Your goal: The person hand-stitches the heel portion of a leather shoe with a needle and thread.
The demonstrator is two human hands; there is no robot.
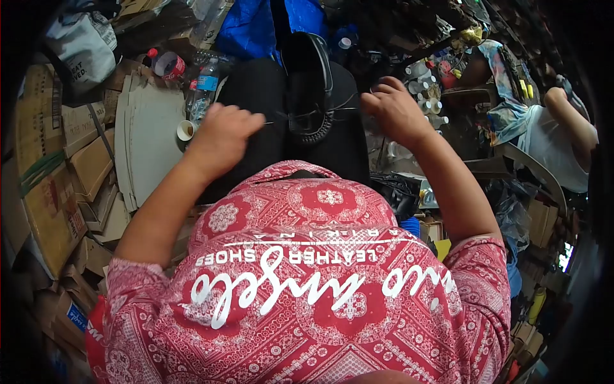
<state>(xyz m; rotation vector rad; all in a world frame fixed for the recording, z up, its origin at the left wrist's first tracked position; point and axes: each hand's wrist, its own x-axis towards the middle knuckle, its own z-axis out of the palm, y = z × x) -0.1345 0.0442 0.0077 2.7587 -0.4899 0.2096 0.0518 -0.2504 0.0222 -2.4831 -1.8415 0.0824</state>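
A black shoe [308, 70] rests between the thighs, its toe end toward my belly, with stitches showing along that end. Thin pale thread [346, 108] runs out from the shoe on both sides. My left hand [225, 139] is closed to the left of the shoe, at the end of the thread on that side. On the other side, my right hand [395, 112] is closed too, with the thread leading into its fingers. Both hands are apart from the shoe. The fingers of the left hand are slightly blurred.
Plastic bottles [206, 83] and a paper cup [185, 130] stand at the left, beside a pale board [150, 141] and stacked cardboard boxes [93, 163]. Several small white bottles [425, 89] are at the right. Another person's arm [569, 121] shows at far right.
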